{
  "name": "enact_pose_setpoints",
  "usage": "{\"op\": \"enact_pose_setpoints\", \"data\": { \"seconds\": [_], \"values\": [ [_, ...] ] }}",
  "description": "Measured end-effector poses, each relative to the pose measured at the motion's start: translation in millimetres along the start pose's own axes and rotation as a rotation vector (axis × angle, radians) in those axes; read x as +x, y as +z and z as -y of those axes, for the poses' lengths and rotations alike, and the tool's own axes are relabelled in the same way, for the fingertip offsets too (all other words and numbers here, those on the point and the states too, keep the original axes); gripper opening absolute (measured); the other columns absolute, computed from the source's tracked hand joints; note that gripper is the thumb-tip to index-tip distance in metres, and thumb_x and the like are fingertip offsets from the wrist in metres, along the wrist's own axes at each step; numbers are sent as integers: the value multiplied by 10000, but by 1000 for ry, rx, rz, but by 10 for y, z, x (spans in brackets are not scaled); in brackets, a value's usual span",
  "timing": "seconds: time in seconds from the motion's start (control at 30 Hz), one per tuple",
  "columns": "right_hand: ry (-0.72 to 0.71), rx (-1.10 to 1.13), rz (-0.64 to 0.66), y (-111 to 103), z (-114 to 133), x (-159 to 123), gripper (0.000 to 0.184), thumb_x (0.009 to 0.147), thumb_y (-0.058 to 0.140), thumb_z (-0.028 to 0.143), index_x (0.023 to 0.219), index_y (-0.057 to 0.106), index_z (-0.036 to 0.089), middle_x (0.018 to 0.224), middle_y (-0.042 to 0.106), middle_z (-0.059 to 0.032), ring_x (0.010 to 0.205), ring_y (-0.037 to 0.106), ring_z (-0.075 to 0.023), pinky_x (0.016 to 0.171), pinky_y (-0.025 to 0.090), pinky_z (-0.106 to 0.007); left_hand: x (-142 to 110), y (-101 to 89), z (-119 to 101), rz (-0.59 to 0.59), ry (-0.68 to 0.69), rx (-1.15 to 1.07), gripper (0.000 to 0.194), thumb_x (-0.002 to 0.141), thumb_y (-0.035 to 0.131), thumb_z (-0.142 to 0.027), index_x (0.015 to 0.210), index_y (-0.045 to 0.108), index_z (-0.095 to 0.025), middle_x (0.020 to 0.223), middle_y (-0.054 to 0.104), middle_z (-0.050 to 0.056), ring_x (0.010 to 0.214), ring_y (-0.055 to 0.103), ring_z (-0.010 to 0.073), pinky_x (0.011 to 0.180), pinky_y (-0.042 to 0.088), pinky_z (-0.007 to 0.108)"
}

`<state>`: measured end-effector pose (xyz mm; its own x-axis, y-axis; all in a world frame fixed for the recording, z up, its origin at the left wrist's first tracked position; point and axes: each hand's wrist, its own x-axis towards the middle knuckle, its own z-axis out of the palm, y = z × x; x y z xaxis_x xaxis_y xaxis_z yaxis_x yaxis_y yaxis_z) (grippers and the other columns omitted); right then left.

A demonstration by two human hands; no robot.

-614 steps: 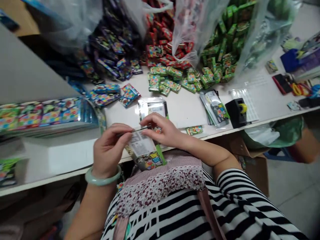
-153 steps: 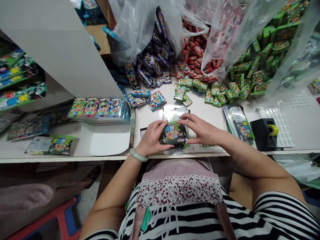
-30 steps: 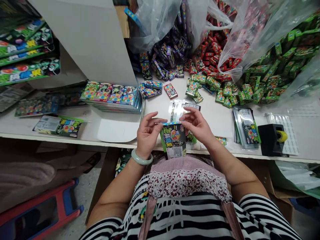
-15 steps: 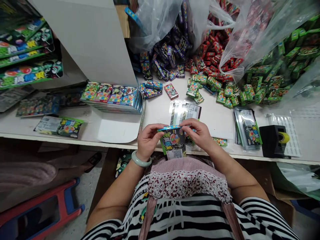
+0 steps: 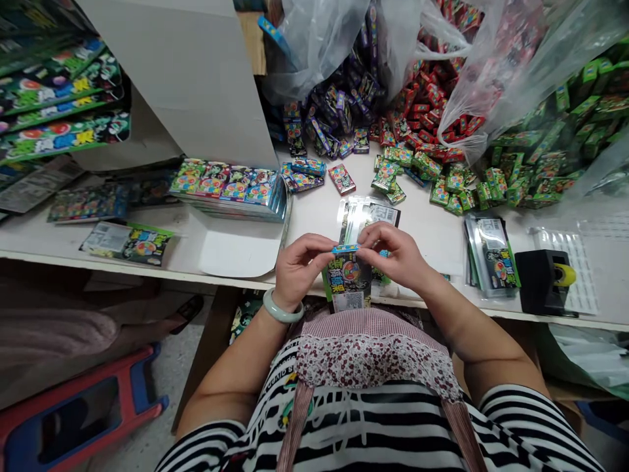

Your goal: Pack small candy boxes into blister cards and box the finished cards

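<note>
My left hand (image 5: 298, 269) and my right hand (image 5: 398, 254) both pinch the top of a clear pouch (image 5: 348, 285) with a green and black printed card inside. A small blue box (image 5: 345, 249) sits at the pouch mouth between my fingertips. The pouch hangs upright at the table's front edge, its barcode label at the bottom. A stack of empty clear pouches (image 5: 368, 214) lies on the table just behind my hands. My left wrist wears a pale green bangle (image 5: 281, 311).
Heaps of small boxes spill from plastic bags at the back: purple (image 5: 334, 118), red (image 5: 422, 111), green (image 5: 531, 157). Filled packs (image 5: 226, 187) are stacked at the left beside a white sheet (image 5: 236, 246). More pouches (image 5: 491, 252) and a black tape dispenser (image 5: 543, 282) stand at the right.
Both hands closed onto the pouch top and the blue box went from above the pouch into its mouth. The pouch stays upright at the table edge.
</note>
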<state>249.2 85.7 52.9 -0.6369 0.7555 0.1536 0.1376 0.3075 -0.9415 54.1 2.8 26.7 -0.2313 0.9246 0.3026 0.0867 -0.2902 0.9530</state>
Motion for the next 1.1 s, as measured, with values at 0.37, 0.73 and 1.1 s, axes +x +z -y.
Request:
{"op": "enact_pose_setpoints", "data": {
  "seconds": [0.37,0.73,1.1],
  "values": [
    [113,61,143,-68,130,88,190,878,635,341,771,629,184,814,649,-26,741,604,-127,619,496,-277,102,-62,-127,116,-46,10,139,872,687,-279,769,668,-187,807,697,42,771,657,146,703,549,285],
    [-281,-230,-5,52,-97,-163,95,960,538,189,1002,609,237,992,643,-55,965,630,-172,828,558,-353,36,-52,94,215,-1,77,123,855,697,-193,978,690,-199,912,687,48,863,658,144,747,557,272],
    [225,-532,-283,-892,-726,-1062,178,956,527,235,1031,686,210,1037,712,-76,1003,623,-212,937,485,-404,140,-103,367,-92,28,147,177,662,775,-115,797,705,-207,805,719,-5,771,666,147,704,515,279]
  ]
}}
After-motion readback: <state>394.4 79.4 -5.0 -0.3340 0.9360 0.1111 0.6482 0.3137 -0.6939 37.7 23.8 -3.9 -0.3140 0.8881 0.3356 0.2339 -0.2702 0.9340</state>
